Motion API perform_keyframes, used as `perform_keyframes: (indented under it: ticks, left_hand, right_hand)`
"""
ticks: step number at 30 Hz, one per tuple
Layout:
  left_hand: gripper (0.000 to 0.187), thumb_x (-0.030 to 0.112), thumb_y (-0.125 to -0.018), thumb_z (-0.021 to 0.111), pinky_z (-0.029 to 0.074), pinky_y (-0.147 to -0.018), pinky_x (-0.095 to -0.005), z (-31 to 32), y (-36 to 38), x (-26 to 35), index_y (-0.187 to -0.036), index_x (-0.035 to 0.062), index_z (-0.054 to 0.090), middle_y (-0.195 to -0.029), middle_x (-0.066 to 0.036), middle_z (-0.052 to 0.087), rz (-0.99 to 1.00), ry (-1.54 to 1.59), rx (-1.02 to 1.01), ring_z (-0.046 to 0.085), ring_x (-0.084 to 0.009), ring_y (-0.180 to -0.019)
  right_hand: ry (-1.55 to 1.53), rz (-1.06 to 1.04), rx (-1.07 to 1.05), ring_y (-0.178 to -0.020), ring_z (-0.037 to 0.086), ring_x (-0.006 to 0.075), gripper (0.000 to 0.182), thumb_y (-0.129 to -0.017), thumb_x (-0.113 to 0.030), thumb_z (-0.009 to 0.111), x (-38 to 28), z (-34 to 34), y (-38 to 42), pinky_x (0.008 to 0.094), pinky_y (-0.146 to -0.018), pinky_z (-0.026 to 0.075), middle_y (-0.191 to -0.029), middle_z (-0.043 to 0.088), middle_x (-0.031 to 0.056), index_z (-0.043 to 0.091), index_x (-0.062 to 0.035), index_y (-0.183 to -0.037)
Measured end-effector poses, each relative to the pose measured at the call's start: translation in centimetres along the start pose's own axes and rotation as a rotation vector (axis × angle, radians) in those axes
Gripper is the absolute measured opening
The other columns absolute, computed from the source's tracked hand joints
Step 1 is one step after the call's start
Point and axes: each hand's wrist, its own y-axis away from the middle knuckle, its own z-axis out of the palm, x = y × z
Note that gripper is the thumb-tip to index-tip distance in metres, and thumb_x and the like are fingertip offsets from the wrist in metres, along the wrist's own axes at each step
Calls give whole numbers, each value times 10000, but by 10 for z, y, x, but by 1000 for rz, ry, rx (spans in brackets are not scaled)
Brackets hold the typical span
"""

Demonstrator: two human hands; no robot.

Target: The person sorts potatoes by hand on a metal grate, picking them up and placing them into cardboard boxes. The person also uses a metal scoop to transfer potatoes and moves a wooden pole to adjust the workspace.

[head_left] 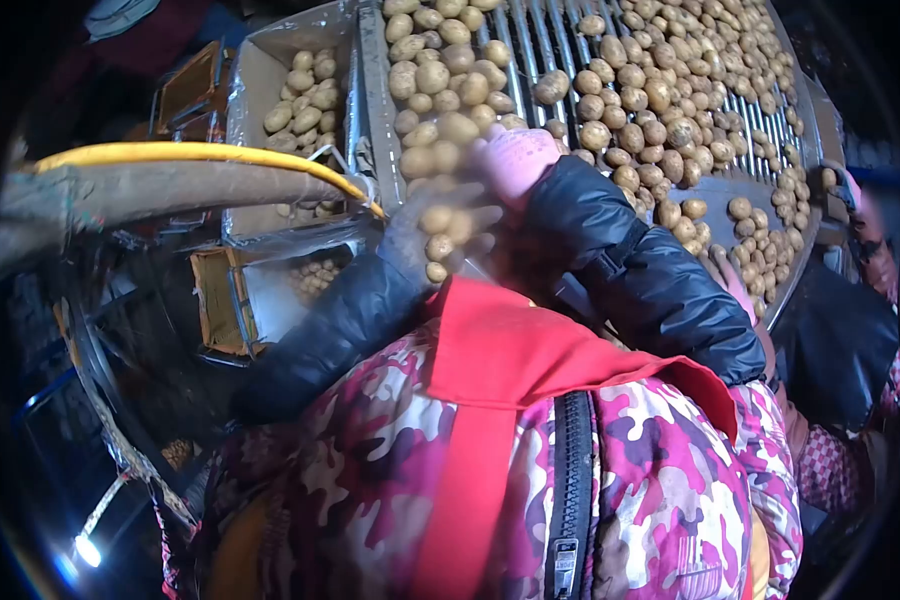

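Observation:
My left hand (410,232), in a greyish glove, is smeared by motion at the near left end of the sorting table (382,130). Several potatoes (439,246) show at its palm and between its blurred fingers; I cannot tell whether it grips them. Just beside it, to the right, my right hand (518,160) wears a pink glove and reaches over the potatoes (448,75) on the left strip of the table. Its back faces me and its fingertips are hidden. Dark shiny sleeves cover both forearms.
Metal rollers (538,50) carry many more potatoes (660,95). Left of the table stand a plastic-lined box (255,120) holding potatoes and a lower bin (275,300). A yellow hose (200,152) runs along a beam. At right, another person's gloved hand (732,285) is among potatoes.

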Motion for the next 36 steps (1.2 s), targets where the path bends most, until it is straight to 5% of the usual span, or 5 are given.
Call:
perform_keyframes:
  ticks: [6,20,26,33,36]
  left_hand:
    - [189,241,-970,578,267,-394,-201,-30,14,4,-909,66,614,-666,75,483,-5,-433,-84,345,-17,-457]
    - [500,499,-1017,564,408,-523,-219,-42,22,-28,-1391,179,644,-1050,-4,731,172,-405,-202,535,-73,-636]
    - [405,608,-934,654,423,-576,-207,16,94,-24,-1014,221,745,-795,10,690,238,-575,-136,560,-77,-652]
    - [543,111,-949,717,522,-1045,-374,-56,28,-34,-1433,67,476,-1387,-128,596,235,-864,-362,569,-236,-1301]
    - [444,198,-927,737,482,-874,-303,-40,50,-32,-1318,93,555,-1253,-92,581,163,-686,-301,555,-178,-1116]
  right_hand:
    - [-171,51,83,-924,722,400,231,-942,-228,605,-10,13,-5,500,-819,567,-937,726,223,691,-78,-1095]
    - [-687,3,394,-969,701,355,413,-902,-194,761,-8,2,71,418,-909,559,-1041,718,184,651,-30,-1264]
    - [-747,-293,68,-1196,640,400,465,-959,-222,710,-60,-24,100,436,-1036,504,-1266,659,251,602,12,-1346]
    - [-609,-526,177,-1199,635,407,457,-958,-204,699,-70,-31,100,436,-1025,508,-1267,642,268,589,38,-1330]
    - [-635,-509,182,-1177,645,401,452,-960,-206,698,-69,-32,104,432,-1008,518,-1258,646,262,593,25,-1334]
